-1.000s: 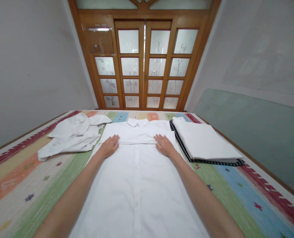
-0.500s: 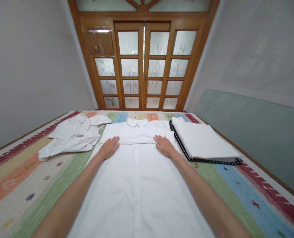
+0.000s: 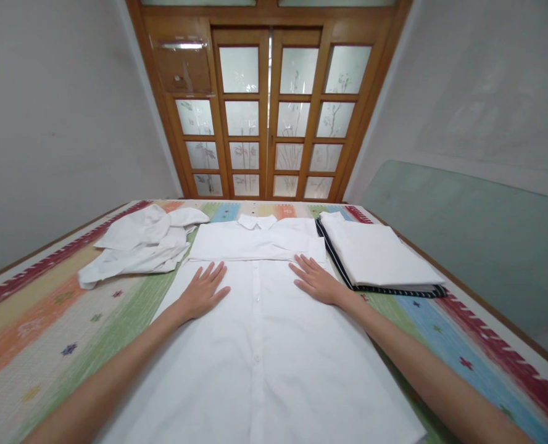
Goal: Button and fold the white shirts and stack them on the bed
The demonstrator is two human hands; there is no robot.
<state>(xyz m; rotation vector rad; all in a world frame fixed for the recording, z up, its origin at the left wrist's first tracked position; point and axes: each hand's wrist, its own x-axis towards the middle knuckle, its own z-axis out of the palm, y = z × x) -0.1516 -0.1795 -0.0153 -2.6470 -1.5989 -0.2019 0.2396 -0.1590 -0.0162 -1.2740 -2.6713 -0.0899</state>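
The white shirt point(image 3: 278, 345) lies buttoned side up in the middle of the striped cover point(image 3: 84, 351), its collar point(image 3: 257, 222) at the far end and a sleeve band point(image 3: 250, 243) laid straight across the chest. Both hands are spread on it, palms down, one each side of the button strip point(image 3: 256, 357). The left hand point(image 3: 204, 290) has its fingers apart and thumb held out, the tips just short of the band's near edge; the right hand point(image 3: 316, 282) has its fingers fanned too, the tips meeting that edge. Neither grips anything — how hard the palms press is hard to tell from this angle.

The work in hand looks like smoothing, and flat, spread palms suit it well. Even pressure from both sides should leave the button strip straight; a harder push on one side could pull it askew. Best to go lightly near the band — a fingertip caught on its edge might drag it out of line. Soft creases show in the lower half, so slow strokes down and outward would serve there. The crumpled white garment point(image 3: 139, 243) on the left and the folded white cloth point(image 3: 382, 253) on the right, on black striped fabric point(image 3: 394, 290), leave little elbow room near the collar
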